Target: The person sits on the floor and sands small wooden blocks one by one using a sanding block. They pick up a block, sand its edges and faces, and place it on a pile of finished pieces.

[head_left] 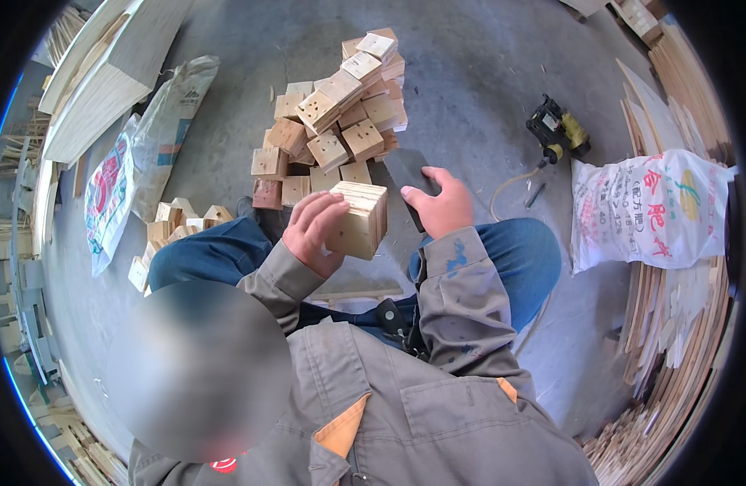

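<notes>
Closest to my camera is the grey jacket [437, 429]. I see the left hand [313, 233] gripping a wooden block [361, 225], a block pile [339, 87] beyond that grip; right of it, the right hand [444, 204] clasps a dark flat tool [404, 172].

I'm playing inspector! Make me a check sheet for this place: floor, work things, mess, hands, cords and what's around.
Surface: grey floor.
Job's things: wood block, dark slab, big pile of blocks ahead, small pile at left.
Clutter: power tool on the floor; right sack, white.
Hands: left hand grips the block; right hand holds the slab.
Cables: pale cord curves from the tool.
Surroundings: planks at right, panels at upper left.
</notes>
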Tool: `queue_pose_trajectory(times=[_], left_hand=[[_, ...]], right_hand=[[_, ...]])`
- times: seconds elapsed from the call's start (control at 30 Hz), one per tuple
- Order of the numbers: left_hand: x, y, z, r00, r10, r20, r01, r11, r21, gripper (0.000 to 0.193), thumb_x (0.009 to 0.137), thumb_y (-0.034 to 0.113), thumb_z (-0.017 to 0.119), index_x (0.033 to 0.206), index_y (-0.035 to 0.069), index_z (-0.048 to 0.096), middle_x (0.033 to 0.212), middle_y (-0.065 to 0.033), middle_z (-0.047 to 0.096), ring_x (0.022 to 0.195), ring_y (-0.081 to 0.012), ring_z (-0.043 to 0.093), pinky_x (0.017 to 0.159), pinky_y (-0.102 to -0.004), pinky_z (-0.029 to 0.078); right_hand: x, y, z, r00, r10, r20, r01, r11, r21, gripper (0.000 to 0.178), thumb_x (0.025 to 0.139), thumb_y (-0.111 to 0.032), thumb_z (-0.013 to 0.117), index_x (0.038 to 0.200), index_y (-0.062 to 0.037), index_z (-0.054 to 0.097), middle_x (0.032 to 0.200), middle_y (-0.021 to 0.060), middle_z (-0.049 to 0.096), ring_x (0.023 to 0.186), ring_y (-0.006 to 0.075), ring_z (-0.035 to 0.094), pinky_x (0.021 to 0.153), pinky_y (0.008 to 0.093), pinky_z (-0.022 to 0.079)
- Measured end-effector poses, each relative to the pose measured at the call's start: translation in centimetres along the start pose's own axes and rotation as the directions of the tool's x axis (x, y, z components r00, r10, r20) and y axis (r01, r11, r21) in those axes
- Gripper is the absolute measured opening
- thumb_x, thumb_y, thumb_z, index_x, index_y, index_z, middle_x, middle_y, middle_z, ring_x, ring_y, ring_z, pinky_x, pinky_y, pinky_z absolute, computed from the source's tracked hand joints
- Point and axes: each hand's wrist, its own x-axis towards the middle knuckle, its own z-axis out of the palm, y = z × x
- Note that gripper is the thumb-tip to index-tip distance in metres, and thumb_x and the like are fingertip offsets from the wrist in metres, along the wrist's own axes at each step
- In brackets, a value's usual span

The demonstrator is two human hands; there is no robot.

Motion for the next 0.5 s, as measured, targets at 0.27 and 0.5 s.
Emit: queue_pose_trajectory(times=[0.27,0.5], left_hand=[[-1.2,-4.8,-1.0,0.601,-0.715,0.357,0.414,-0.103,-0.904,0.082,0.073,0.025,0.086,0.142,0.000,0.050,0.136,-0.0163,0.061,0.122,-0.0276,0.063,0.104,-0.0415,0.052],[-2.3,-4.7,-1.0,0.209,-0.839,0.503,0.109,-0.491,-0.864,0.099,0.078,0.054,0.080,0.154,0.007,0.037,0.138,-0.0216,0.049,0.129,-0.0400,0.054,0.112,-0.0541,0.042]], right_hand=[[0.6,0.9,0.8,0.999,0.014,-0.045,0.000,0.958,0.288,0.059,0.081,-0.028,0.082,0.129,0.0025,0.066,0.127,0.0233,0.068,0.119,0.0348,0.065,0.104,0.0415,0.049],[0.3,-0.1,1.6,1.000,-0.002,-0.005,0.004,0.897,0.442,0.057,0.081,-0.022,0.082,0.128,0.0056,0.065,0.127,0.0225,0.069,0.119,0.0305,0.066,0.104,0.0386,0.049]])
